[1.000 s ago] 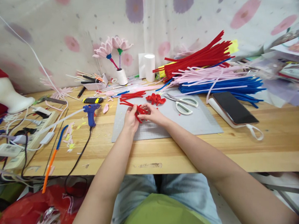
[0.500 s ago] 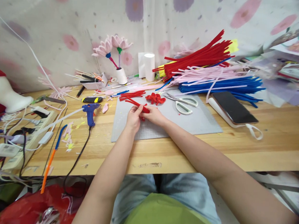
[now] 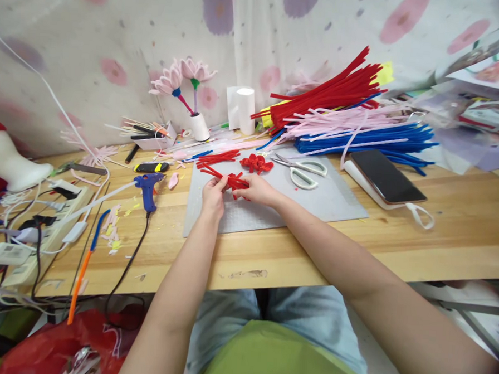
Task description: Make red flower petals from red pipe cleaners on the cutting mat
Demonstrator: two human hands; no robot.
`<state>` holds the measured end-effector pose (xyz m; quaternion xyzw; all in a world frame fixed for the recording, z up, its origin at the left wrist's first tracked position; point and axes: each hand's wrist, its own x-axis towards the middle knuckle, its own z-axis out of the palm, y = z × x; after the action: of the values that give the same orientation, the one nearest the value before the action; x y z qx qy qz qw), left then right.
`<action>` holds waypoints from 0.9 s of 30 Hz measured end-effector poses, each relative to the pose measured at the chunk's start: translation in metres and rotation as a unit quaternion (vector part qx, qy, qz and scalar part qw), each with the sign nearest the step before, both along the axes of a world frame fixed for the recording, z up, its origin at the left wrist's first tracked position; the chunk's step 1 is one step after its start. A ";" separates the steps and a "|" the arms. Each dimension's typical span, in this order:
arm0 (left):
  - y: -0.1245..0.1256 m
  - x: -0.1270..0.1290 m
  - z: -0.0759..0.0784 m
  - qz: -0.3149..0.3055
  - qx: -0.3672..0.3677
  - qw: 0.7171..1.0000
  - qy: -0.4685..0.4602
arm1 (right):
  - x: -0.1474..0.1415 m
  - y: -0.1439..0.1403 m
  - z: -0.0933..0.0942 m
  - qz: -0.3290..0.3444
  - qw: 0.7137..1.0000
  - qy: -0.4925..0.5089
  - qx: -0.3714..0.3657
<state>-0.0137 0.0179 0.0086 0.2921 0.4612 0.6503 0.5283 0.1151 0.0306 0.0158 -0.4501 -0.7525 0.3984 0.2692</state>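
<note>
Pinching from both sides, my left hand (image 3: 213, 194) and right hand (image 3: 260, 189) meet over the grey cutting mat (image 3: 341, 200), fingers closed narrow on a small bundle of short red pipe cleaner pieces (image 3: 232, 180). The bundle sits between the two thumbs, its loose ends sticking out toward the far left corner of the mat. I judge the two-sided grip keeps the stems bunched tight so they can be twisted together.

Just beyond the fingers, toward the far edge of the mat, lie a finished red curled piece (image 3: 257, 163) and a few spare red lengths (image 3: 217, 158), close enough to reach without letting go. White-handled scissors (image 3: 303, 171) rest on the mat's far right part, blades pointing at the red pieces.

Off the mat to the left, a blue hot glue gun (image 3: 148, 187) stands on the worktop (image 3: 439, 241), nozzle clear of the wood, its cord trailing over the near edge. A phone (image 3: 387, 177) lies screen-up to the right. Along the far edge sit stacked red, pink and blue pipe cleaners (image 3: 353, 117) and two pink flowers (image 3: 182, 77) upright in a white spool.
</note>
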 end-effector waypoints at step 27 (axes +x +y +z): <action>-0.004 -0.006 0.013 0.063 -0.046 0.988 -0.134 | -0.002 -0.003 -0.002 0.070 0.992 0.102 -0.003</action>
<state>-0.0193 0.0139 0.0219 0.1482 0.4328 0.6938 0.5562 0.1136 0.0274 0.0134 -0.3539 -0.7497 0.4625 0.3142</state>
